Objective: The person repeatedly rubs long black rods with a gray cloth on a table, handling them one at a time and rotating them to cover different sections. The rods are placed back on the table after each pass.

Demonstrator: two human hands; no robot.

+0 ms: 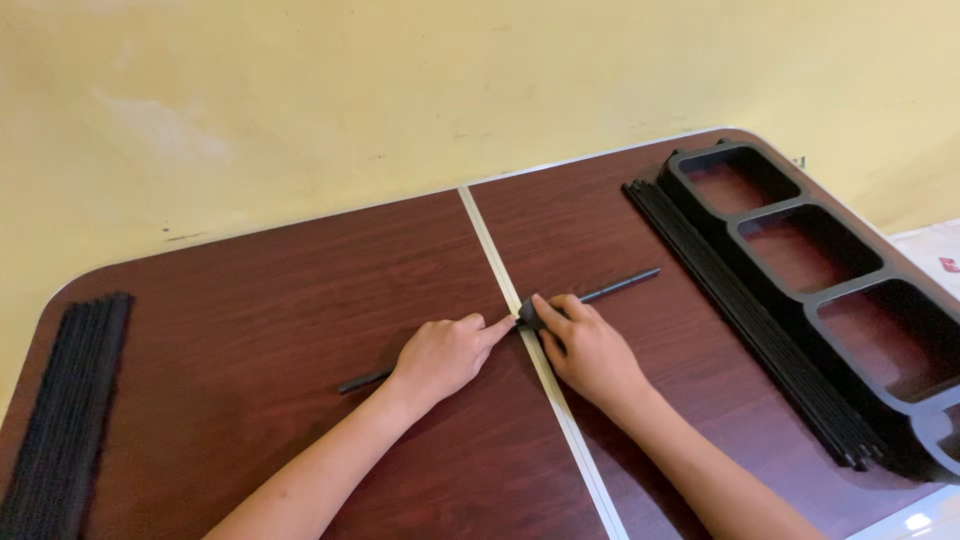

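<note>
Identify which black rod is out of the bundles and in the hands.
The single black rod lying across the table's centre seam, held by both hands; the others lie bundled at the table's left edge and beside the frame.

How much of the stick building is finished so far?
Looks barely begun. Nothing assembled shows yet. In hand: the left hand and right hand meet at a small black connector joining two black rods. Left: rod bundles at the left and right, plus the black frame, untouched.

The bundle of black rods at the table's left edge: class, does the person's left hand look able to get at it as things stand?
Probably yes. The bundle of black rods lies uncovered, with bare table between it and the left hand. That hand is on a single black rod, though.
</note>
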